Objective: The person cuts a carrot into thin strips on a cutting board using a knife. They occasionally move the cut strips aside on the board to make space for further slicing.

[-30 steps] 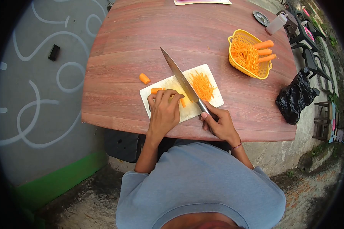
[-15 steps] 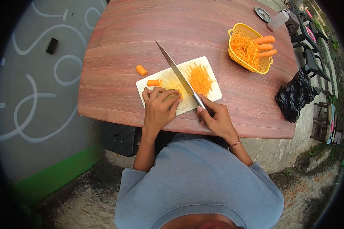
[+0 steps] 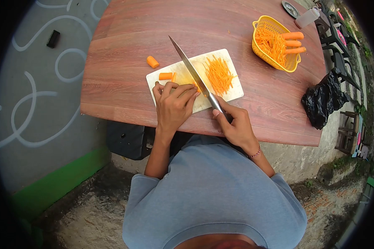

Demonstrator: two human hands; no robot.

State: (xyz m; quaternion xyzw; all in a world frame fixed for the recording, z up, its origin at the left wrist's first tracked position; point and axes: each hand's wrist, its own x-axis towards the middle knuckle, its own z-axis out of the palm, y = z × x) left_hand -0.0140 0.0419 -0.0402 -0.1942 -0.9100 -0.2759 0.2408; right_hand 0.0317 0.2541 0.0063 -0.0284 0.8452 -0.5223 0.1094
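Observation:
My right hand (image 3: 237, 127) is closed around the handle of a large kitchen knife (image 3: 190, 67), its blade slanting up and left across a white cutting board (image 3: 176, 68). My left hand (image 3: 173, 107) is bent over the board's near left part, fingertips pressing down on carrot (image 3: 198, 88) beside the blade; most of that carrot is hidden by the fingers. Right of the blade lies a pile of thin carrot strips (image 3: 219, 75). A short carrot piece (image 3: 165, 76) rests at the board's left, and a carrot chunk (image 3: 152, 62) lies on the table just beyond the board.
On the wooden table (image 3: 124, 70), a yellow basket (image 3: 264, 56) at the back right holds carrot strips and whole carrots (image 3: 294, 43). Behind it are a plastic bottle (image 3: 307, 18) and an ashtray-like dish (image 3: 290, 8). A black plastic bag (image 3: 322, 99) hangs by the right edge.
The table and its things sit slightly higher in view. The blade is now closer to my left fingertips. Both hands keep their grips.

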